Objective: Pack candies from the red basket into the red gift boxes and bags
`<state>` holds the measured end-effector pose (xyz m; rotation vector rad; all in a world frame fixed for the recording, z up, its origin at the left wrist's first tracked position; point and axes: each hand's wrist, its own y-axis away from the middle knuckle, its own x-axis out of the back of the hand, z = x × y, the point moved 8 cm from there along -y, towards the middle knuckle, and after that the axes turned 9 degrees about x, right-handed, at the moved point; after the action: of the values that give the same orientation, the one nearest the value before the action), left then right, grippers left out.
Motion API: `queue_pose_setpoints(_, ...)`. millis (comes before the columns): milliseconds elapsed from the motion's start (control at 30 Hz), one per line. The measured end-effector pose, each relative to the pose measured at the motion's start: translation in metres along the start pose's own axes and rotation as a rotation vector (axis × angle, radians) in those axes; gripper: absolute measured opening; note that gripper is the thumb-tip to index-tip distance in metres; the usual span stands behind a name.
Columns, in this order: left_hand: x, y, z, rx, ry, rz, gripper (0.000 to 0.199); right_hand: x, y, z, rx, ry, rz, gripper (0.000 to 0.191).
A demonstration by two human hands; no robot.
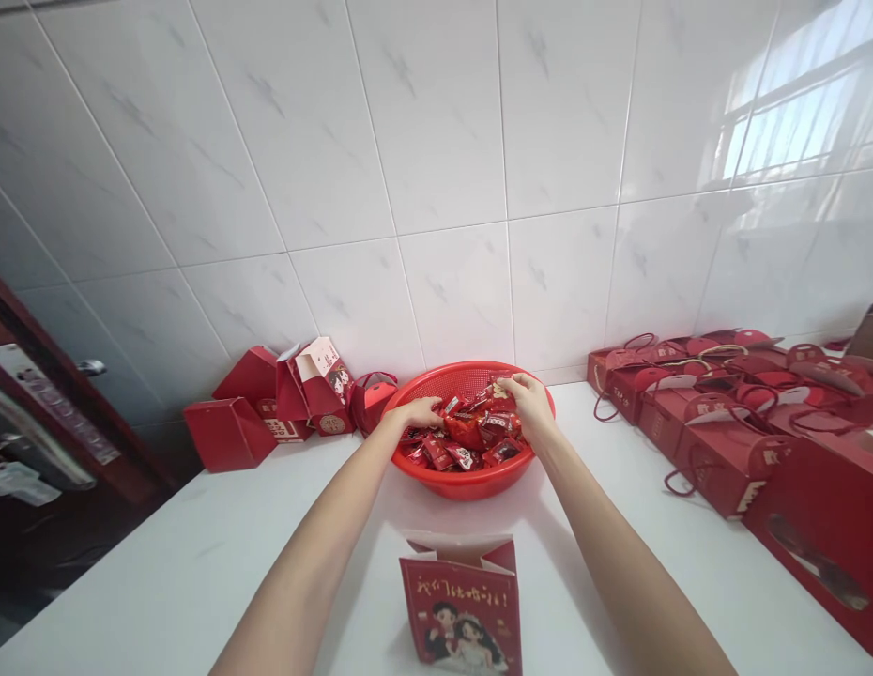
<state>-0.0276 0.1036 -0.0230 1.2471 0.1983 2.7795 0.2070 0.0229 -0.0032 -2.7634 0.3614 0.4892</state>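
Observation:
A round red plastic basket (pixel 471 483) full of wrapped candies (pixel 465 457) stands on the white table against the tiled wall. Over its left side reaches my left hand (pixel 417 413), fingers closed among the wrappers; what they hold, if anything, is hidden. At the basket's right rim, my right hand (pixel 529 402) pinches a red wrapped candy (pixel 498 391). Nearer to me, between my forearms, a red paper gift box (pixel 465 601) stands upright with its top open. A cartoon bride and groom are printed on its front.
Several folded red gift boxes (pixel 232 437) stand at the left by the wall. Rows of red boxes with cord handles (pixel 718 446) fill the right side of the white table (pixel 268 535). Beyond the table's left edge is a dark red door (pixel 119 469).

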Motion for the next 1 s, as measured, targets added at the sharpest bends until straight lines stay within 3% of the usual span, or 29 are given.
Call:
queue_pose_setpoints(267, 0.0, 0.012, 0.015, -0.14, 0.115, -0.049, 0.009, -0.003, 0.001, 0.002, -0.039, -0.018, -0.03, 0.018)
queue_pose_setpoints(567, -0.001, 0.022, 0.024, -0.167, 0.524, -0.128, 0.039, -0.008, 0.006, -0.004, -0.058, 0.012, -0.077, 0.019)
queue_pose_setpoints(733, -0.002, 0.028, 0.027, -0.152, 0.578, -0.146, 0.049, -0.011, 0.008, -0.007, -0.079, -0.007, -0.098, 0.021)
queue_pose_setpoints(1000, -0.01, 0.044, 0.045, -0.191, 0.567, -0.161, 0.046, -0.013, 0.009, -0.003, -0.104, -0.013, -0.13, 0.026)
